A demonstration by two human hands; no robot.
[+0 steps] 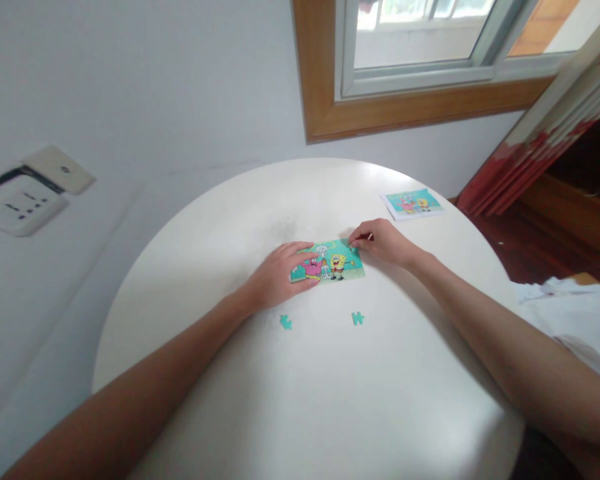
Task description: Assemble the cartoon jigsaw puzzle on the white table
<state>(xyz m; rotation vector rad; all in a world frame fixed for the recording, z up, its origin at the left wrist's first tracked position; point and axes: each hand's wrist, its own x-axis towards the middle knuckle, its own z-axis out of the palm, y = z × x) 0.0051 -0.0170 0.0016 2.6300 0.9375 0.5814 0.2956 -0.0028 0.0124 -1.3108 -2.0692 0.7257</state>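
A cartoon jigsaw puzzle (343, 260) lies flat on the round white table, its teal picture showing a pink, a pale and a yellow figure. My left hand (281, 270) rests over its left end, fingers spread across the surface and covering part of the picture. At the upper right corner, my right hand (377, 241) is closed in a pinch on a small puzzle piece (353, 249), mostly hidden by the fingertips. Two loose teal pieces lie nearer to me: one piece (286, 323) below my left hand, another piece (358, 319) below the puzzle's right end.
The white table (320, 400) has a rounded far edge close to the wall. A picture card (413, 203) with the same cartoon scene lies at its far right. Beyond are a wood-framed window (430, 107), a red and white curtain (535, 147) and a wall socket (25, 205).
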